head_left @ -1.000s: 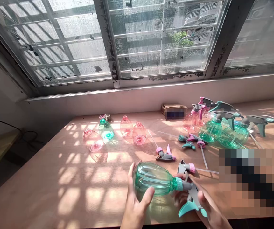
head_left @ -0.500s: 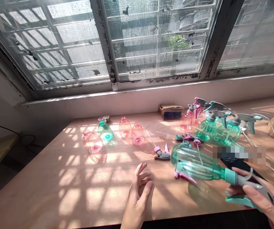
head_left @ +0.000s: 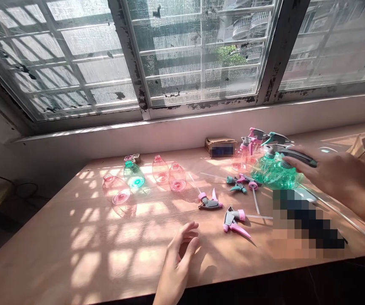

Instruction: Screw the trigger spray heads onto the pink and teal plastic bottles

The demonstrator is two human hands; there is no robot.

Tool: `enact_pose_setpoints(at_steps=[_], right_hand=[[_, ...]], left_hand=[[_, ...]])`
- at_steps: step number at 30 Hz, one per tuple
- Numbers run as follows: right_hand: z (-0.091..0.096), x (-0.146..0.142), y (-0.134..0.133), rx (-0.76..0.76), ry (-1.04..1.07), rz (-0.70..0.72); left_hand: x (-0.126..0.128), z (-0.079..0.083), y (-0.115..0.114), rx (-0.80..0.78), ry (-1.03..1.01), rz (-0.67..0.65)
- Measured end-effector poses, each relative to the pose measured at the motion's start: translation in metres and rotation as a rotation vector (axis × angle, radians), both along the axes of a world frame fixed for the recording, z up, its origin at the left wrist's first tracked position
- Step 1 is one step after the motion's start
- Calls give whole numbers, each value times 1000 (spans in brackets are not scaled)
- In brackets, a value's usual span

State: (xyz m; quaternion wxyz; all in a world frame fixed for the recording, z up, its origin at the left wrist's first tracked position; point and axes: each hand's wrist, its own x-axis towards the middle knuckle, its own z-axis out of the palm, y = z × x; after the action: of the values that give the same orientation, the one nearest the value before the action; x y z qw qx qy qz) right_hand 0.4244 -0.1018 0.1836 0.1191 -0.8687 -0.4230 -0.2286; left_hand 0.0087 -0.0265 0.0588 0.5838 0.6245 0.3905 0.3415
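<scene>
At the right of the table, my right hand (head_left: pixel 331 169) is closed around the grey trigger head of a green spray bottle (head_left: pixel 282 177). That bottle stands against another green spray bottle (head_left: pixel 260 171), and its base seems to be on the table. My left hand (head_left: pixel 182 250) is over the front of the table, fingers loosely curved and apart, with nothing in it. Nearest to it lie a pink-and-grey spray head (head_left: pixel 233 220) with its tube and a second pink-and-grey spray head (head_left: pixel 210 202). Farther back are a green-and-grey spray head (head_left: pixel 238 184) and another pink one (head_left: pixel 249 181).
At the back left stand a green bottle (head_left: pixel 134 174) without a head and several pink ones (head_left: pixel 178 178). Pink spray bottles (head_left: pixel 241 156) and a small cardboard box (head_left: pixel 221 147) stand near the wall. A blurred-out dark object (head_left: pixel 312 224) and a white cable (head_left: pixel 344 214) lie at right.
My right hand has carried the green spray bottle from the front right back to the grouped bottles and turned it upright. My left hand stays about where it was.
</scene>
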Motion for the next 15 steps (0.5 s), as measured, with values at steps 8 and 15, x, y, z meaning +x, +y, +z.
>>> enact_pose_setpoints(at_steps=[8, 15], right_hand=[[-12, -1, 39, -51, -22, 143], [-15, 17, 45, -33, 22, 74]], left_hand=[[-2, -2, 0, 17, -5, -4], [-2, 3, 0, 7, 9, -22]])
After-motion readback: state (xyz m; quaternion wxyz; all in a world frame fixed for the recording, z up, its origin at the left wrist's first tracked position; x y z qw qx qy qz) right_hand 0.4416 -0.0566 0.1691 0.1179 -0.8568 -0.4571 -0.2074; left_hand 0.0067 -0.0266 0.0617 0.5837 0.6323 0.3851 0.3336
